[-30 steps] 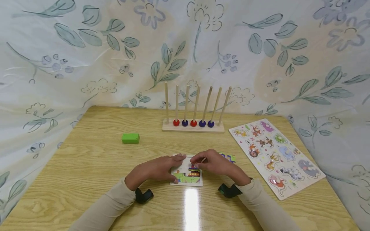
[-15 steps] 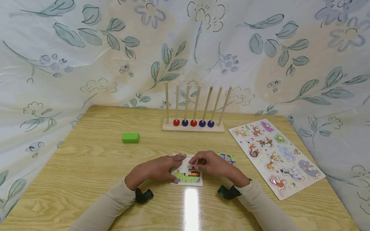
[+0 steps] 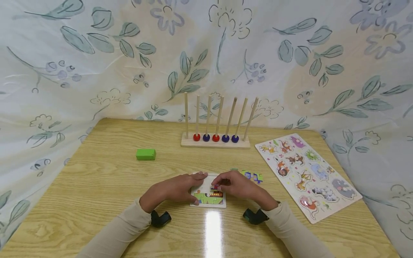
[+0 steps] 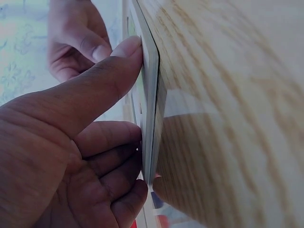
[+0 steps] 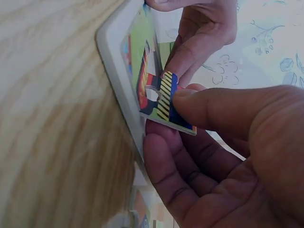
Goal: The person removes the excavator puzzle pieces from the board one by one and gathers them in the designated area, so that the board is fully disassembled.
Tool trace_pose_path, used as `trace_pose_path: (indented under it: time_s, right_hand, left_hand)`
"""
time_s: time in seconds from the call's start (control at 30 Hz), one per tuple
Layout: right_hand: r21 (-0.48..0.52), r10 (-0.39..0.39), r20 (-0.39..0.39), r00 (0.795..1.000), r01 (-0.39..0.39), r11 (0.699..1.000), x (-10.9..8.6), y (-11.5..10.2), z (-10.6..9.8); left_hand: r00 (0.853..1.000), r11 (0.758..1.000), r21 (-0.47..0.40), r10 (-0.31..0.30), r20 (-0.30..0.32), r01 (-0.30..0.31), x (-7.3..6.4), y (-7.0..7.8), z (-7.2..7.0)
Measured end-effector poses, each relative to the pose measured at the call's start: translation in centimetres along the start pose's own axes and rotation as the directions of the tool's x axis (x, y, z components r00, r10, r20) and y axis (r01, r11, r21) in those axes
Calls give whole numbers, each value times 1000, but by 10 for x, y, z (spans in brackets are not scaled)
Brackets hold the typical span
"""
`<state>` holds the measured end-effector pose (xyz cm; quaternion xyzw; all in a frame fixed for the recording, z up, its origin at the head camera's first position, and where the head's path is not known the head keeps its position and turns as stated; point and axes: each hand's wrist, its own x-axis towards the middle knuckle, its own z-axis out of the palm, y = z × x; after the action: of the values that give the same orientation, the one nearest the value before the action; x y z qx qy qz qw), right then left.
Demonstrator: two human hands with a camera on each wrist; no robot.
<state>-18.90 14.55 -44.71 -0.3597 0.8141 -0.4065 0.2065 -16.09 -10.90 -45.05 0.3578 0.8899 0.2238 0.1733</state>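
A small white-rimmed jigsaw board (image 3: 209,206) lies on the table, its near part filled with green and red picture pieces. My left hand (image 3: 175,188) rests on its left side. The thumb (image 4: 124,51) presses near one corner, and the fingertips lie along the far edge. My right hand (image 3: 237,184) pinches a jigsaw piece (image 5: 164,97) with a black-and-yellow striped band between thumb and fingers. The piece is tilted over the board, its lower edge close to the fitted pieces. Partly behind the right hand lie loose jigsaw pieces (image 3: 253,176) in blue and green.
A wooden stand with upright pegs (image 3: 215,144) holds several red and blue beads at the back. To the left sits a green block (image 3: 146,154). An animal knob puzzle (image 3: 309,177) lies at the right. A floral cloth (image 3: 206,53) hangs behind the table.
My right hand has shifted slightly lower and right, still pinching the striped piece over the board. Another loose piece's edge now shows behind it. The left hand has kept its place.
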Motion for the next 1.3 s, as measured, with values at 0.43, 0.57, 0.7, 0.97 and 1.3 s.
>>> trace_pose_path:
  time_s: [0.43, 0.57, 0.7, 0.97, 1.3]
  right_hand:
    - [-55, -1, 37, 999, 3, 998, -1, -7, 2]
    - [-61, 2, 52, 999, 1, 998, -2, -8, 2]
    - [-65, 9, 58, 998, -5, 998, -2, -10, 3]
    - [-83, -2, 42, 999, 5, 997, -1, -9, 4]
    - [-72, -13, 23, 1000, 15, 997, -5, -8, 9]
  left_hand:
    - [1000, 999, -35, -16, 8, 16, -4, -2, 1]
    - [1000, 999, -33, -18, 6, 18, -5, -1, 0]
    - [1000, 999, -39, -25, 6, 26, -6, 0, 0]
    - [1000, 999, -34, -16, -2, 16, -7, 0, -1]
    - [1000, 998, 59, 12, -12, -11, -1, 11, -1]
